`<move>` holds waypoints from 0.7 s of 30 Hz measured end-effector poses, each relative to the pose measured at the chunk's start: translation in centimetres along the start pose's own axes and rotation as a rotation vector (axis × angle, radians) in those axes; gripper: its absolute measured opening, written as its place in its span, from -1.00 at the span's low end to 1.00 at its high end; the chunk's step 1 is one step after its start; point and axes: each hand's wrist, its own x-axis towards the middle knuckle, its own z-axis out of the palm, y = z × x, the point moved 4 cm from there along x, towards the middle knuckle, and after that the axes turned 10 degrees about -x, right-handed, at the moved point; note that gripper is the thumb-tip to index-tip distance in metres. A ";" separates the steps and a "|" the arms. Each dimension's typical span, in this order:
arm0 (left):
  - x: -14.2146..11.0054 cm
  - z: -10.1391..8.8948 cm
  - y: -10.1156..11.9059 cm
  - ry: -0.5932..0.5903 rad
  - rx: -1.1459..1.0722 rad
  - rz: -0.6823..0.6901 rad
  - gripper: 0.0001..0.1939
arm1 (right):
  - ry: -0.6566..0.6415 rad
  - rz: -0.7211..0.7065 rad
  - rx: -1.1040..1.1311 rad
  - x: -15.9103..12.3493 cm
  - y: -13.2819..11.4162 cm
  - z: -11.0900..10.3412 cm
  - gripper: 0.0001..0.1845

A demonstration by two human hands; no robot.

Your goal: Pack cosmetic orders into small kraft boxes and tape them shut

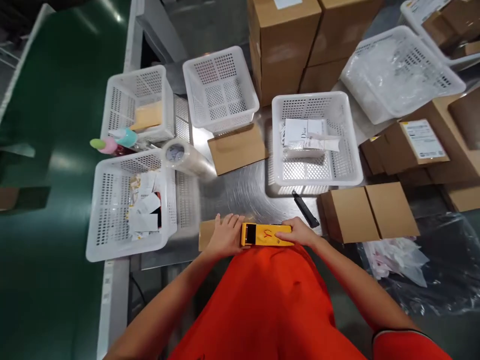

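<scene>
My right hand [301, 232] is closed around one end of a yellow hand-held tool [268, 234], its thumb along the top. Dark markings show on the tool, with a black opening at its left end. My left hand [226, 235] lies with fingers stretched out on a small brown cardboard box [205, 234], close beside that opening. Most of this box is hidden by the hand and the tool. A black box cutter [305, 209] rests on the metal table [240, 192], just beyond my right hand.
White baskets hold papers [90, 220], a brown packet [108, 105] and white boxes [356, 165]; another basket [221, 125] stands behind. A clear tape roll [187, 157] and flat cardboard [238, 150] lie between. Cartons [371, 212] line the right; a green conveyor [56, 125] runs left.
</scene>
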 end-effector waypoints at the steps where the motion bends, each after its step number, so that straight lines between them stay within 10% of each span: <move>1: 0.1 0.0 0.0 -0.003 -0.010 -0.008 -0.03 | -0.002 -0.009 -0.001 -0.4 0.5 -0.6 -0.46; 9: -0.1 0.3 -0.5 -0.022 0.011 -0.043 -0.07 | 0.064 0.142 -0.215 -3.2 5.1 -4.3 -0.50; 15: 0.2 0.2 0.5 -0.026 0.039 -0.047 -0.07 | 0.076 0.144 -0.531 1.3 0.3 -0.3 -0.56; 21: -3.3 -2.8 0.7 0.088 0.014 0.010 -0.07 | 0.146 0.189 -0.586 -1.0 -5.3 -2.6 -0.50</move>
